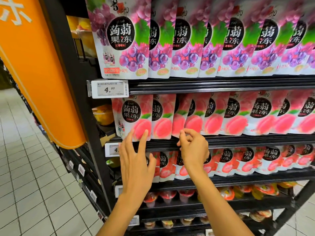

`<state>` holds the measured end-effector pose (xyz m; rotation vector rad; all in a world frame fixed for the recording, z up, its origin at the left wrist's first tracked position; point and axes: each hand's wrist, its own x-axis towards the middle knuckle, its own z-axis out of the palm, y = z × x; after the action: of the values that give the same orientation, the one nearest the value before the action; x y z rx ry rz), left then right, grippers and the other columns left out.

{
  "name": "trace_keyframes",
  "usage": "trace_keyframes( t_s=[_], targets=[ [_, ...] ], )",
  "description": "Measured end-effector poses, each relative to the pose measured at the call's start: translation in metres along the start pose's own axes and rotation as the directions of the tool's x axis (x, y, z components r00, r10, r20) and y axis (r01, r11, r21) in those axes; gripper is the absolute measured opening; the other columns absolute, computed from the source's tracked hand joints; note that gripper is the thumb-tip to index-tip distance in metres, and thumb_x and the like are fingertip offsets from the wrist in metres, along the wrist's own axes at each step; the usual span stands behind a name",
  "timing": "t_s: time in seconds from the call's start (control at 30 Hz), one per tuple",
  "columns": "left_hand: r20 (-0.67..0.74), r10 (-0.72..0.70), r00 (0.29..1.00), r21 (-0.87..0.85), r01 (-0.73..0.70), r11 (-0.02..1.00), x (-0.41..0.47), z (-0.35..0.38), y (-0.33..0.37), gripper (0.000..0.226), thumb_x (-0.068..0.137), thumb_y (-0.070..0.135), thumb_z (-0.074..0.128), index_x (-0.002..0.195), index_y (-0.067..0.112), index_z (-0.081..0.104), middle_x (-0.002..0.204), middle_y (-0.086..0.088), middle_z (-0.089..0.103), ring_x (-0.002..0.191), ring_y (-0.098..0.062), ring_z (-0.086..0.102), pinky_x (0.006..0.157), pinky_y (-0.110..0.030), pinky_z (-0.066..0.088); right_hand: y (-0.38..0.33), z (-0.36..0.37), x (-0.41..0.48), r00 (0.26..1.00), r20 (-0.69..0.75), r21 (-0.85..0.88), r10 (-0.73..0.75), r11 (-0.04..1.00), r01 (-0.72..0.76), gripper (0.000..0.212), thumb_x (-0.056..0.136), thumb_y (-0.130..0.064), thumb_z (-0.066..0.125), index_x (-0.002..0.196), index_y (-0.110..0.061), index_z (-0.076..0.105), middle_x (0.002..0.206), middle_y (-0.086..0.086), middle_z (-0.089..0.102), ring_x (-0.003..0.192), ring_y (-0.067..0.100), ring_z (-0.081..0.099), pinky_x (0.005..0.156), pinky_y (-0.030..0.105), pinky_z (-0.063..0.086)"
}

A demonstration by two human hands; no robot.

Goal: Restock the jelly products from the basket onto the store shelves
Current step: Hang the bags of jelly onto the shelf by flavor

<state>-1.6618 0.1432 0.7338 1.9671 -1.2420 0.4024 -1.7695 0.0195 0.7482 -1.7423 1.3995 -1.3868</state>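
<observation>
Pink peach jelly pouches (213, 114) line the middle shelf (238, 139). My left hand (136, 160) — fingers straight — touches the end pouch (131, 116); right hand (193, 147) curled at a pouch's edge, perhaps pinching — I cannot tell.

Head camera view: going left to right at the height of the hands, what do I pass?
In order: tiled floor → orange panel → black shelf post → left hand → right hand. The peach jelly pouches run behind both hands, so they are left out.
</observation>
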Motion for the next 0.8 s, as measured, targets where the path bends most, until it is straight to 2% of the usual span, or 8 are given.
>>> trace_keyframes(
  t_s=[0.13, 0.23, 0.37, 0.43, 0.5, 0.63, 0.7, 0.8],
  targets=[
    [0.015, -0.040, 0.999, 0.024, 0.040, 0.999, 0.000, 0.004, 0.001, 0.072, 0.087, 0.020, 0.061, 0.151, 0.029, 0.029, 0.158, -0.006, 0.009, 0.148, -0.032, 0.011, 0.116, -0.057, 0.026, 0.015, -0.013, 0.004, 0.994, -0.095, -0.116, -0.055, 0.992, 0.044, 0.021, 0.096, -0.041, 0.055, 0.106, -0.033, 0.071, 0.066, -0.006, 0.071, 0.078, 0.024, 0.068, 0.066, 0.029, 0.038],
    [0.025, -0.074, 0.997, 0.061, 0.072, 0.995, -0.001, 0.010, 0.003, 0.071, 0.088, 0.021, 0.061, 0.152, 0.026, 0.029, 0.157, -0.013, 0.015, 0.147, -0.035, 0.013, 0.118, -0.056, 0.021, 0.022, -0.019, 0.008, 0.991, -0.107, -0.141, -0.084, 0.988, 0.069, 0.024, 0.096, -0.045, 0.055, 0.108, -0.035, 0.072, 0.071, 0.001, 0.074, 0.079, 0.030, 0.069, 0.065, 0.031, 0.040],
    [0.013, -0.087, 0.996, 0.103, 0.085, 0.991, 0.002, 0.013, 0.008, 0.071, 0.088, 0.021, 0.061, 0.152, 0.025, 0.030, 0.155, -0.014, 0.021, 0.145, -0.035, 0.018, 0.118, -0.053, 0.025, 0.025, -0.023, 0.015, 0.994, -0.047, -0.122, -0.095, 0.989, 0.089, 0.022, 0.096, -0.047, 0.053, 0.100, -0.038, 0.072, 0.063, -0.007, 0.070, 0.073, 0.023, 0.068, 0.062, 0.028, 0.040],
    [0.028, -0.087, 0.996, 0.136, 0.082, 0.987, 0.003, 0.014, 0.008, 0.072, 0.088, 0.021, 0.061, 0.152, 0.025, 0.030, 0.154, -0.013, 0.023, 0.144, -0.034, 0.022, 0.117, -0.052, 0.026, 0.027, -0.025, 0.016, 0.996, -0.014, -0.130, -0.089, 0.988, 0.087, 0.024, 0.096, -0.049, 0.051, 0.104, -0.039, 0.072, 0.065, -0.007, 0.070, 0.075, 0.021, 0.068, 0.064, 0.029, 0.045],
    [0.034, -0.093, 0.995, 0.133, 0.087, 0.987, 0.002, 0.013, 0.008, 0.070, 0.088, 0.020, 0.061, 0.152, 0.025, 0.031, 0.154, -0.012, 0.023, 0.142, -0.034, 0.024, 0.116, -0.051, 0.028, 0.029, -0.027, 0.017, 0.996, -0.001, -0.103, -0.089, 0.991, 0.089, 0.024, 0.095, -0.049, 0.052, 0.107, -0.040, 0.071, 0.064, -0.010, 0.070, 0.076, 0.019, 0.069, 0.064, 0.028, 0.043],
    [-0.012, -0.123, 0.992, 0.112, 0.123, 0.986, -0.004, 0.013, 0.013, 0.064, 0.089, 0.019, 0.060, 0.148, 0.019, 0.037, 0.155, -0.011, 0.020, 0.147, -0.032, 0.016, 0.120, -0.052, 0.018, 0.032, -0.029, 0.017, 0.993, 0.000, -0.073, -0.114, 0.991, 0.114, 0.023, 0.094, -0.049, 0.056, 0.108, -0.041, 0.072, 0.062, -0.011, 0.069, 0.073, 0.015, 0.069, 0.063, 0.026, 0.041],
    [-0.050, -0.105, 0.993, 0.058, 0.107, 0.993, -0.007, 0.013, 0.022, 0.058, 0.089, 0.017, 0.060, 0.144, 0.019, 0.042, 0.155, -0.009, 0.022, 0.147, -0.031, 0.017, 0.120, -0.051, 0.019, 0.035, -0.030, 0.018, 0.992, 0.010, -0.053, -0.125, 0.991, 0.125, 0.024, 0.092, -0.052, 0.056, 0.107, -0.042, 0.072, 0.060, -0.014, 0.068, 0.070, 0.010, 0.067, 0.062, 0.026, 0.043],
    [-0.009, 0.016, 1.000, -0.082, -0.017, 0.997, -0.007, 0.019, 0.045, 0.053, 0.089, 0.014, 0.059, 0.140, 0.022, 0.047, 0.151, -0.002, 0.033, 0.145, -0.023, 0.023, 0.114, -0.052, 0.032, 0.037, -0.033, 0.018, 0.993, 0.012, -0.006, -0.122, 0.993, 0.122, 0.025, 0.091, -0.054, 0.055, 0.107, -0.042, 0.070, 0.059, -0.017, 0.065, 0.068, 0.006, 0.064, 0.064, 0.028, 0.043]
  ],
)
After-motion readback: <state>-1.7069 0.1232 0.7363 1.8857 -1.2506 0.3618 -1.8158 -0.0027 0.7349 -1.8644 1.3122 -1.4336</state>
